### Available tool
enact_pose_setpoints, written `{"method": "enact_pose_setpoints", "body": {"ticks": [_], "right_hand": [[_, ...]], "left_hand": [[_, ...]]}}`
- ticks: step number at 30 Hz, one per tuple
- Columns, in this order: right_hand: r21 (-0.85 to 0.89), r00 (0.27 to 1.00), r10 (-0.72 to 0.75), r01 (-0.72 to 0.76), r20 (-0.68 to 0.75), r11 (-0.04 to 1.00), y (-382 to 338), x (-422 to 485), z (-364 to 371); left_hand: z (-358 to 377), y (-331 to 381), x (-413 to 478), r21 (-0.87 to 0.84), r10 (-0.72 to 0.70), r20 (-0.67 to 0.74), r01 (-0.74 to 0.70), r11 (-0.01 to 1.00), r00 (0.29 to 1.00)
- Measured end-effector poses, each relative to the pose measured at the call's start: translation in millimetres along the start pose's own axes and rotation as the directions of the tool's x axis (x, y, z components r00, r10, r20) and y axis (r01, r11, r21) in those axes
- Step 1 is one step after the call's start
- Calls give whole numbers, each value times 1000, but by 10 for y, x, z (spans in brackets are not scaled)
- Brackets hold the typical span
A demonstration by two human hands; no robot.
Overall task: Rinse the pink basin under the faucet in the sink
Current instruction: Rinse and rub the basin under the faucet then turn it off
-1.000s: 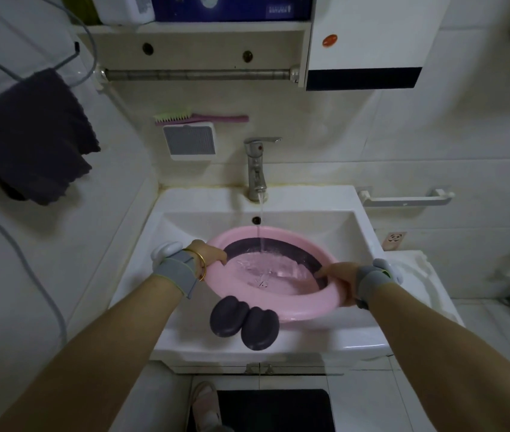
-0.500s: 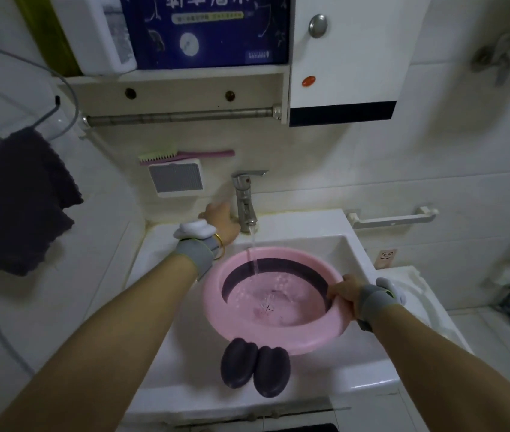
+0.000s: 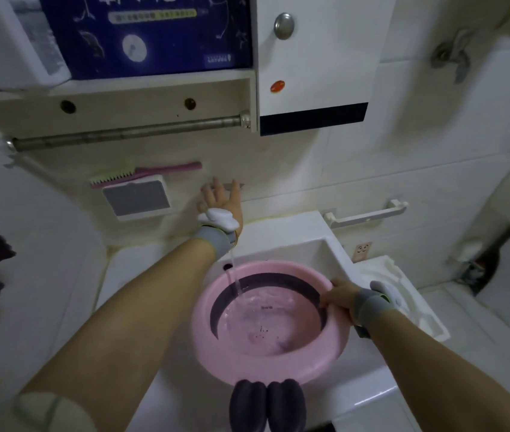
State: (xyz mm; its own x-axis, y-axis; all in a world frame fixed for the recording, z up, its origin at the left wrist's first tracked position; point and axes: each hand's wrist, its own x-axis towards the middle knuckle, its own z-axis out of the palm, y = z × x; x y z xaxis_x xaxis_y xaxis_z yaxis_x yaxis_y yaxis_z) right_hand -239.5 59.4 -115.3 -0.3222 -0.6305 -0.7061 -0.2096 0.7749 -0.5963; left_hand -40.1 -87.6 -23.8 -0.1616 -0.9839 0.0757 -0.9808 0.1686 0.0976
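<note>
We see the pink basin [image 3: 270, 325] sitting in the white sink [image 3: 316, 247], tilted a little, with shallow water pooled inside. A thin stream of water [image 3: 234, 272] falls past the left wrist into the basin's far-left side. Our right hand [image 3: 339, 296] grips the basin's right rim, fingers [image 3: 325, 299] curled over the edge into the dark inner band. Our left hand [image 3: 221, 198] is raised at the faucet [image 3: 238, 184], which it mostly hides; fingers spread loosely, and we cannot tell whether they close on the handle. Both wrists carry grey bands with white pieces. Two dark oval pads [image 3: 267, 405] hang at the basin's near edge, over the sink's front lip. On the wall: a pink-handled brush [image 3: 144, 173] atop a small grey-faced box [image 3: 136, 198], a metal rail [image 3: 129, 132] above, and a white cabinet [image 3: 316, 57] to the right.
</note>
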Motion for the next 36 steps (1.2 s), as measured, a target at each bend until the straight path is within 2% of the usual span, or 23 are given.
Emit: {"method": "enact_pose_setpoints", "body": {"ticks": [4,6,9,10,11,13,15,16,17,18,19,20,24,26,30,32,36], "right_hand": [[-14,1000,-4,4,-19,1000,46,66,42],[-21,1000,-5,5,-29,1000,43,80,69],[-44,998,-28,26,-56,999,-16,33,125],[-60,997,-49,45,-67,997,-37,17,157],[-79,995,-71,65,-68,995,-57,-36,188],[-115,989,-123,113,-85,987,-90,-72,220],[-145,975,-193,177,-108,974,-59,-87,221],[-147,968,-223,206,-114,968,-22,-98,211],[-134,962,-248,232,-114,963,20,-117,186],[-109,956,-272,261,-110,959,83,-118,158],[-76,950,-291,284,-113,956,148,-165,127],[-40,945,-305,302,-120,952,223,-171,95],[169,957,-270,286,-109,943,487,-86,49],[240,971,-232,238,-55,941,512,-27,119],[183,980,-198,194,5,964,391,-64,240],[78,984,-179,177,14,981,339,-67,257],[-75,990,-120,125,69,989,157,-207,198]], "left_hand": [[80,0,-48,145,55,115,-72,987,992],[2,-49,-93,145,77,125,-96,985,989],[-73,-205,-320,-52,7,34,-5,999,999],[-8,-313,-402,-138,-63,-11,61,989,998],[30,-426,-538,-183,-163,5,161,970,987],[160,-654,-762,-143,-328,182,355,924,927],[325,-803,-1043,-150,-410,438,515,844,800],[420,-829,-1208,-224,-391,575,598,769,718],[491,-815,-1369,-311,-343,688,687,656,640],[584,-805,-1496,-408,-292,747,759,508,597],[631,-773,-1590,-462,-273,754,778,426,598],[671,-759,-1635,-499,-266,740,770,398,617],[589,-667,-1615,-644,-220,567,593,483,794],[496,-699,-1594,-652,-243,519,563,508,820],[367,-861,-1565,-621,-276,551,609,493,787],[334,-922,-1572,-589,-282,594,646,486,754],[417,-1016,-1681,-491,-284,727,762,421,625]]}}
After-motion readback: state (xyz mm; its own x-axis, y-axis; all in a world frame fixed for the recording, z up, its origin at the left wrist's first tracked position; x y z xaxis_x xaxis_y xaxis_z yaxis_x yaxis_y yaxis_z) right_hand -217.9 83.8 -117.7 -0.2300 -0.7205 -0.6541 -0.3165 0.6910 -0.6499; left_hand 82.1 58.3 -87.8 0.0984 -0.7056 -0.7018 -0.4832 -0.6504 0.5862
